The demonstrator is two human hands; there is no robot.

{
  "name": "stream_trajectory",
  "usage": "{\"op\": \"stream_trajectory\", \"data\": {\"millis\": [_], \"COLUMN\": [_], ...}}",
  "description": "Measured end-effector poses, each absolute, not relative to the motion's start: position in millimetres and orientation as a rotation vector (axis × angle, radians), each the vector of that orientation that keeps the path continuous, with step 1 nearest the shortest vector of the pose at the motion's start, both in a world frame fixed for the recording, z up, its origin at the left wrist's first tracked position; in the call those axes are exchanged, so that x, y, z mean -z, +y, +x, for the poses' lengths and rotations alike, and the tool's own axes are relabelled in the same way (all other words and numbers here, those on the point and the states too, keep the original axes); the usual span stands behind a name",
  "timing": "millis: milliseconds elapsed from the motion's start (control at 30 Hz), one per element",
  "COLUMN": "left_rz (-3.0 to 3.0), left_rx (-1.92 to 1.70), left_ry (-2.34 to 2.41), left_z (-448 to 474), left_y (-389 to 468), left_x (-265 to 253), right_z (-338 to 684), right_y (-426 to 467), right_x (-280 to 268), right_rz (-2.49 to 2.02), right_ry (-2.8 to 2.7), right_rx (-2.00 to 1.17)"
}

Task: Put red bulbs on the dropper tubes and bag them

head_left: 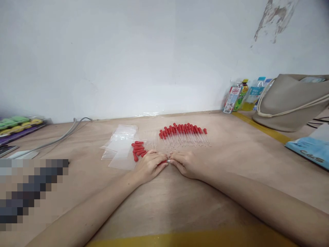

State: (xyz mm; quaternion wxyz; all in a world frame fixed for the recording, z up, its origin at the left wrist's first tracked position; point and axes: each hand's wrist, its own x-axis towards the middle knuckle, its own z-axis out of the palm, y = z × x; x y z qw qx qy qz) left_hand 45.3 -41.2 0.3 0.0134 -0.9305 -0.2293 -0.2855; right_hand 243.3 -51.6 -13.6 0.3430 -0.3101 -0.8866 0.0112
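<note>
Over the wooden table, my left hand [150, 166] is closed on a red rubber dropper bulb [163, 161], most of it covered by the fingers. My right hand [189, 164] pinches a thin clear glass dropper tube [168, 161], whose end meets the bulb between the two hands. Just beyond my left fingers lie several loose red bulbs [138, 149], partly on clear plastic bags [123, 137]. A few bare glass tubes [152, 139] rest behind my hands. To their right, a row of droppers [183, 130] with red bulbs fans out, tubes pointing toward me.
A grey cable [68, 132] runs along the left near a tray of green and yellow items [19, 125]. Bottles and a carton [232, 97] stand at the back right, beside a beige bag [290, 103] and a blue package [308, 151]. A white wall [115, 61] closes the back.
</note>
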Motion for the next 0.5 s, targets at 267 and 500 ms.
{"op": "stream_trajectory", "data": {"millis": [267,500], "left_rz": [-2.816,-2.752], "left_rx": [0.876,1.015], "left_ry": [-0.737,-1.029], "left_z": [44,42], "left_y": [-39,-43], "left_x": [2,0], "right_z": [242,256], "right_y": [-50,-51], "right_x": [7,-15], "right_rz": [-0.867,-1.054], "right_ry": [-2.386,-2.427], "right_rx": [0.019,0.409]}}
